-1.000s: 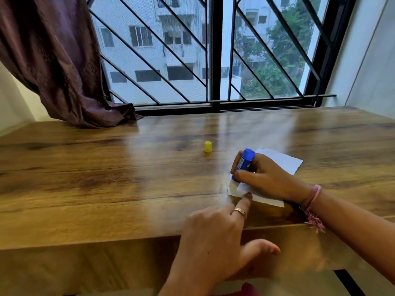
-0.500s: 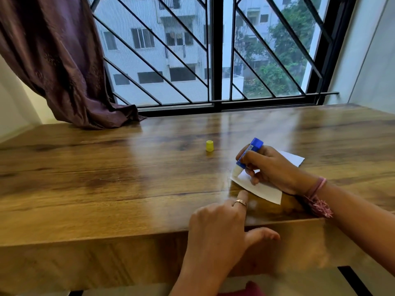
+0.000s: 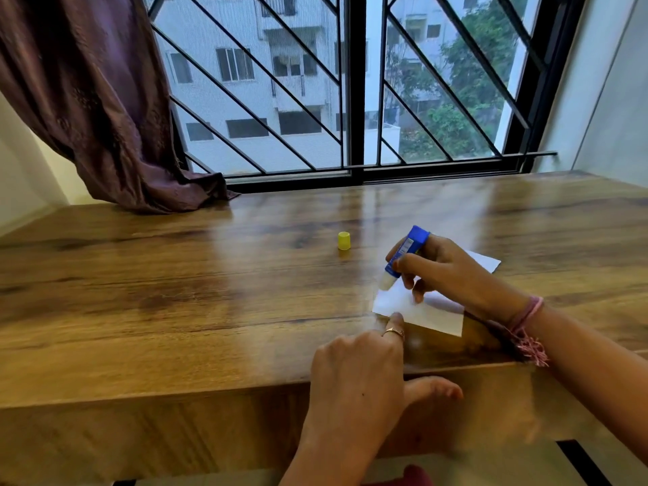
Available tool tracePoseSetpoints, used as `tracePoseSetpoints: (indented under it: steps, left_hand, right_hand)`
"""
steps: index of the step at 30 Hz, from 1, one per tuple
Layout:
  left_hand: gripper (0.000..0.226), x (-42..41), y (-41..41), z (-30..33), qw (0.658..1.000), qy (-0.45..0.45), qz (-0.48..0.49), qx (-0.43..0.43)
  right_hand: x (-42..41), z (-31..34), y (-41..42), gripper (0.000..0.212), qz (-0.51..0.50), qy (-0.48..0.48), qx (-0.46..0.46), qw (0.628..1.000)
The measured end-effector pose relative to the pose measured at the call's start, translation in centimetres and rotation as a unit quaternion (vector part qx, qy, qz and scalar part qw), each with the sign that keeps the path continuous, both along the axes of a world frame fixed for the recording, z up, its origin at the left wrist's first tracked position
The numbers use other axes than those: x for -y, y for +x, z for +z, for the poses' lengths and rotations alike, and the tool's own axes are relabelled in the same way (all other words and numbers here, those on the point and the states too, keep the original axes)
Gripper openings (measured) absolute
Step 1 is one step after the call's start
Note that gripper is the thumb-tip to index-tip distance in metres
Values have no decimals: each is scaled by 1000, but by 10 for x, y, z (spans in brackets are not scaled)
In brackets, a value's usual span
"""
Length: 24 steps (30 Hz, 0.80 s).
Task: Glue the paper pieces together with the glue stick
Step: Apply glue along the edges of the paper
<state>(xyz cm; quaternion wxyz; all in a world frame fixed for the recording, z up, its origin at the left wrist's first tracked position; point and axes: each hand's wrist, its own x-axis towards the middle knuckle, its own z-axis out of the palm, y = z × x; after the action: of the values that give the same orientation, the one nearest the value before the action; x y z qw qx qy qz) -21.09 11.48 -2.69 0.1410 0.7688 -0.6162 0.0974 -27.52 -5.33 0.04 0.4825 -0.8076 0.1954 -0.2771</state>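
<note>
- Beneath both hands, the wooden table carries the work; we keep everything near its front edge.
- Under the right hand lies the white paper, with a second corner showing beyond the knuckles; whether that is a separate piece we cannot tell.
- Our right hand has its fingers curled round the glue stick, which tilts with its pale tip at the paper's far left corner.
- Our left hand is spread, thumb out over the table's front edge, one extended fingertip pressing the paper's near left edge.
- Well beyond the left hand, just left of the glue stick, stands the yellow cap, upright and apart.
- To glue well, we judge that light, even strokes toward the edges suit thin paper, and the pinning finger should stay ahead of the stick so the sheet neither slides nor wrinkles.
</note>
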Motion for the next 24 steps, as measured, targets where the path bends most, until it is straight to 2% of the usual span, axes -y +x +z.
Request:
tracePoseSetpoints:
  steps: [6, 11, 18, 24]
  left_hand:
    - [100, 1, 2, -3, 1000, 7, 16, 1]
    - [98, 0, 1, 0, 999, 28, 30, 9]
    - [96, 2, 3, -1, 999, 38, 29, -4]
    - [97, 3, 3, -2, 999, 39, 27, -6]
  right_hand:
    - [8, -2, -1, 1, -39, -127, 16, 991]
    - [5, -8, 0, 21, 10, -174, -20, 985]
    - [5, -8, 2, 15, 40, -224, -48, 973]
    - [12, -6, 4, 16, -6, -269, -56, 961]
